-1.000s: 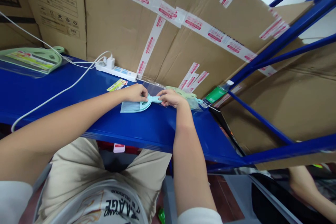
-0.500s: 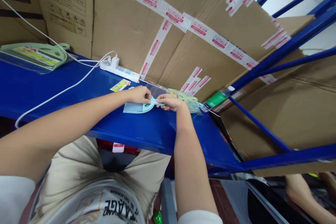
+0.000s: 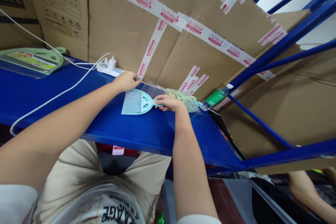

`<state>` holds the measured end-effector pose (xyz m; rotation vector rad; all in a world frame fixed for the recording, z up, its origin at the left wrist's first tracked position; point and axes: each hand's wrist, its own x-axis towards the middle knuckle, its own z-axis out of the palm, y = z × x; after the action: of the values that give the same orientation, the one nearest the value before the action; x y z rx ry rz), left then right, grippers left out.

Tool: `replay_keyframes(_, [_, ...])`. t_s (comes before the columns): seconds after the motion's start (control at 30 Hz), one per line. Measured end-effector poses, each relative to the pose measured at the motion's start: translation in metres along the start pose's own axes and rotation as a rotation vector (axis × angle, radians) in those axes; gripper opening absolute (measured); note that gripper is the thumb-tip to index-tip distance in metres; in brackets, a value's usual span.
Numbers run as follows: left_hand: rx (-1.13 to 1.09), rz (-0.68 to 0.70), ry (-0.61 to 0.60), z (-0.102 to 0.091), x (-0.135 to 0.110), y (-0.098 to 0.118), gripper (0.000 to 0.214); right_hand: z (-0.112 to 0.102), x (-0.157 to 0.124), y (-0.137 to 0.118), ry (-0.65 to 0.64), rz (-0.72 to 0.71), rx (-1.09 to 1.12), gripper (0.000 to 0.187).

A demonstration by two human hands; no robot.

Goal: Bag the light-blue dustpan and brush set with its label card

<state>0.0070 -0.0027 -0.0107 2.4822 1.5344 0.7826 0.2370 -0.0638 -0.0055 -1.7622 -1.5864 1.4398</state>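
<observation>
A small pale-blue plastic dustpan set [image 3: 136, 102], a flat fan-shaped pan with a ribbed brush nested in it and a looped handle, lies on the blue metal worktop [image 3: 131, 129]. Its long axis runs roughly from 9 o'clock to 3 o'clock, the wide mouth toward 9 and the handle toward 3. The right hand [image 3: 168, 102] pinches the handle end, fingers closed narrowly on it. The left hand [image 3: 126, 80] is at 11 o'clock of the set, its fingers curled at the edge of a clear plastic bag [image 3: 153, 86] beside a white power strip [image 3: 110, 70]; whether they actually grip the bag cannot be told. At 3 o'clock of the right hand lie more bagged sets in pale green [image 3: 183, 96], then a green-labelled bottle [image 3: 216, 96] on its side. A white cable [image 3: 52, 96] trails across the smooth painted surface toward a bagged green dustpan [image 3: 34, 59] at far 9 o'clock. Taped corrugated cardboard boxes [image 3: 183, 42] stand behind, within blue steel racking [image 3: 283, 38].
</observation>
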Motion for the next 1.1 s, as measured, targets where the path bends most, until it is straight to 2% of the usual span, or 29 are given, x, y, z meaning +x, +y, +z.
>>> replay_keyframes(0.03, [0.062,-0.079,-0.005,-0.006,0.002,-0.008,0.038,0.001,-0.001,-0.002,0.011,0.000,-0.016,0.020])
replay_keyframes(0.13, [0.218,-0.279,-0.139,-0.016,0.005,-0.028,0.054,0.004,-0.003,-0.006,0.032,0.007,-0.062,0.022])
replay_keyframes(0.23, [0.256,-0.383,-0.220,-0.017,0.006,-0.035,0.067,0.006,-0.004,-0.008,0.051,0.016,-0.089,0.022])
replay_keyframes(0.5, [0.259,-0.372,-0.277,-0.013,0.007,-0.026,0.053,0.008,-0.003,-0.010,0.062,0.002,-0.135,0.020])
replay_keyframes(0.7, [0.241,-0.344,-0.277,-0.010,0.010,-0.032,0.050,0.005,-0.004,-0.009,0.078,0.006,-0.180,0.020])
replay_keyframes(0.83, [0.196,-0.345,-0.281,-0.009,0.012,-0.035,0.047,0.003,-0.009,-0.011,0.132,0.051,-0.294,0.026])
replay_keyframes(0.93, [0.149,-0.364,-0.251,-0.008,0.010,-0.034,0.053,0.002,-0.012,-0.012,0.153,0.081,-0.371,0.030])
replay_keyframes(1.1, [0.164,-0.356,-0.188,-0.004,0.004,-0.028,0.064,0.002,-0.010,-0.012,0.169,0.076,-0.379,0.028])
